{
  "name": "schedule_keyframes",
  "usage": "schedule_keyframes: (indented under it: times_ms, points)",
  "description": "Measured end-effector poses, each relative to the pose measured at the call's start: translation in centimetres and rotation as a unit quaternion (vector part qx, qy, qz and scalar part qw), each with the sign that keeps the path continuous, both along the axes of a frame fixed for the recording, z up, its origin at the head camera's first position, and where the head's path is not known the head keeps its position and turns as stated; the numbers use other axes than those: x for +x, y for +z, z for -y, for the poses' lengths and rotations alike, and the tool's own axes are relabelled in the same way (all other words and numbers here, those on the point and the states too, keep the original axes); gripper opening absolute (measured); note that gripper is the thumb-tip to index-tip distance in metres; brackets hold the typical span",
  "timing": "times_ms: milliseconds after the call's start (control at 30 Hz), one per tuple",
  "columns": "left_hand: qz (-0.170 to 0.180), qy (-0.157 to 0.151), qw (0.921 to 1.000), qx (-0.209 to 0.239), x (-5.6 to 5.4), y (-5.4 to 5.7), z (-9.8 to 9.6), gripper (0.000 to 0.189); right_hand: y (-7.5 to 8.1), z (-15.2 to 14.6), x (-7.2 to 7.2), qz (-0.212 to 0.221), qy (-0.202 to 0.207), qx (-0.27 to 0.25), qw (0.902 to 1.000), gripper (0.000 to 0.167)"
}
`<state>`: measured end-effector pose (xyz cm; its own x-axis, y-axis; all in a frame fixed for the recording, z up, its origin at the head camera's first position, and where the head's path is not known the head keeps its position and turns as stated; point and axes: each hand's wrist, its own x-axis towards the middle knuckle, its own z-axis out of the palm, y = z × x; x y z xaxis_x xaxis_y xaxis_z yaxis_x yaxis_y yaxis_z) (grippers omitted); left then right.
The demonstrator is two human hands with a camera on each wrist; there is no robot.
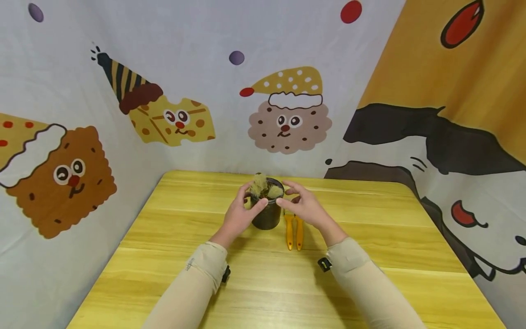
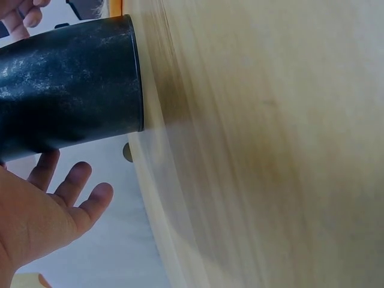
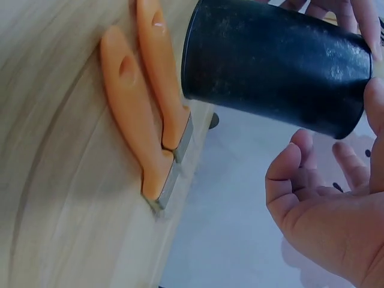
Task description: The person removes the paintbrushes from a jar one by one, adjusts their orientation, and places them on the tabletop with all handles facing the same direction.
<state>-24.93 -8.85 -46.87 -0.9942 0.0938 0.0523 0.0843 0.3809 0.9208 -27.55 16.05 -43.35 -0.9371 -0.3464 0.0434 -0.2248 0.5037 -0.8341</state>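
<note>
A black plant pot (image 1: pixel 266 216) stands upright on the wooden table, holding dark soil and a fuzzy yellowish cactus (image 1: pixel 260 185) in clumps. My left hand (image 1: pixel 242 210) is around the pot's left side, its thumb over the front by the rim and its fingers spread loosely. On the other side, my right hand (image 1: pixel 305 205) has its thumb at the rim, with relaxed fingers standing off the wall, as the right wrist view shows. Two brushes (image 3: pixel 135 102) with orange handles and metal ferrules lie side by side, right of the pot; their bristle ends are mostly hidden.
The light wooden table (image 1: pixel 172 224) reaches back to a white cloth (image 1: pixel 197 59) printed with cartoon food figures. More printed cloth (image 1: pixel 464 137) hangs along the right side.
</note>
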Motion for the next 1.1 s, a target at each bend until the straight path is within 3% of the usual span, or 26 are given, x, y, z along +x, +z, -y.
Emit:
schedule_keyframes:
  times_ms: [400,833,1100]
  points:
    - [-0.004,-0.005,1.0000,-0.001,-0.3,-0.1,0.1,0.081,0.4,1.1,-0.3,0.002,0.015,-0.005,0.9999,0.063]
    - [-0.008,0.002,0.9999,-0.006,-0.2,-0.1,0.0,0.084,0.5,2.8,-0.5,0.009,-0.081,-0.021,0.9964,0.061]
    - [-0.011,0.003,0.9999,-0.008,-0.2,0.0,0.0,0.083,1.7,3.4,-0.6,-0.002,-0.098,0.010,0.9952,0.053]
